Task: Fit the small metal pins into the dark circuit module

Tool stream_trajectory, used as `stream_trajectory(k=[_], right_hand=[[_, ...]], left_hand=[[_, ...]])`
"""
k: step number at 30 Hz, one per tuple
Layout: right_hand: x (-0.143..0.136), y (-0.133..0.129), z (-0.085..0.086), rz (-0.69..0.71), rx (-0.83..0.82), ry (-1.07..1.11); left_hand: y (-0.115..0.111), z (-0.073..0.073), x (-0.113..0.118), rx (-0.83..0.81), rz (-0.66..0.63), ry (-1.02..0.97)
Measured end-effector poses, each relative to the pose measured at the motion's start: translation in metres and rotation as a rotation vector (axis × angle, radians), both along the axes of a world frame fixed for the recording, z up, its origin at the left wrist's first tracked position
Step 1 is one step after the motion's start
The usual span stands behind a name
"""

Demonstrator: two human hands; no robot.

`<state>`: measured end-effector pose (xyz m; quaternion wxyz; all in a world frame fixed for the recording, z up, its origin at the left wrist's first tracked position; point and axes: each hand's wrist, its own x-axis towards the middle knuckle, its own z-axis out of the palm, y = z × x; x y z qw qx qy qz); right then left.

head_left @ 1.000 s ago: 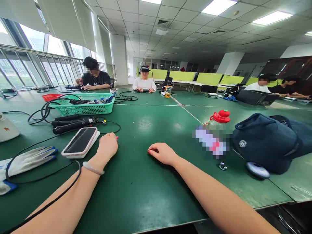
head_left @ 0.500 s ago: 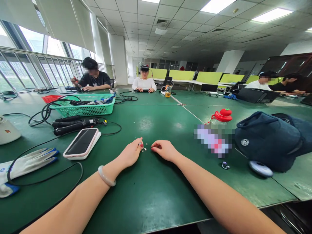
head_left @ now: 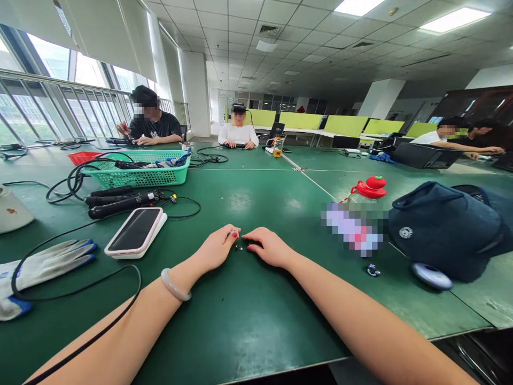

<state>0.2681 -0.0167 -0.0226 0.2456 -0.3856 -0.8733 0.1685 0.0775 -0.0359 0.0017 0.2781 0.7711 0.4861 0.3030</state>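
My left hand (head_left: pixel 219 247) rests on the green table with thumb and fingers pressed together. Something tiny and pale shows by its red thumbnail, too small to name. A light bangle (head_left: pixel 175 286) circles that wrist. Close by on the right, my right hand (head_left: pixel 269 247) holds nothing; its index finger reaches toward the left fingertips and its thumb is spread apart below. Between the two hands, small dark and whitish bits (head_left: pixel 239 247) lie on the tabletop, their kind unclear.
Left of me are a phone (head_left: pixel 136 231) on a white box, work gloves (head_left: pixel 48 264), cables, black handheld devices (head_left: pixel 124 203) and a green basket (head_left: pixel 148 174). To the right are a red-lidded bottle (head_left: pixel 368 188), a dark blue bag (head_left: pixel 444 230) and a round case (head_left: pixel 432 276). Several people sit farther off.
My right hand has moved left, close to my left hand, and its fingers have stretched out from a curl. The bits between the hands look different. The view has shifted slightly.
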Motion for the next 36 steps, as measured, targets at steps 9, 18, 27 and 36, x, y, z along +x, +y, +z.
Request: stream_trajectory(k=[9, 18, 27, 36], right_hand=[[-0.003, -0.004, 0.000, -0.002, -0.038, 0.019], [-0.002, -0.006, 0.002, -0.144, -0.143, 0.310], [-0.003, -0.004, 0.002, -0.138, -0.437, 0.722], [-0.009, -0.010, 0.003, -0.172, -0.472, 0.738]], left_hand=[[0.004, -0.003, -0.004, -0.027, 0.101, 0.095], [0.006, -0.011, -0.002, -0.163, -0.012, -0.122], [0.003, -0.006, 0.000, -0.116, -0.016, -0.055], [-0.001, 0.000, 0.003, 0.061, 0.037, 0.135]])
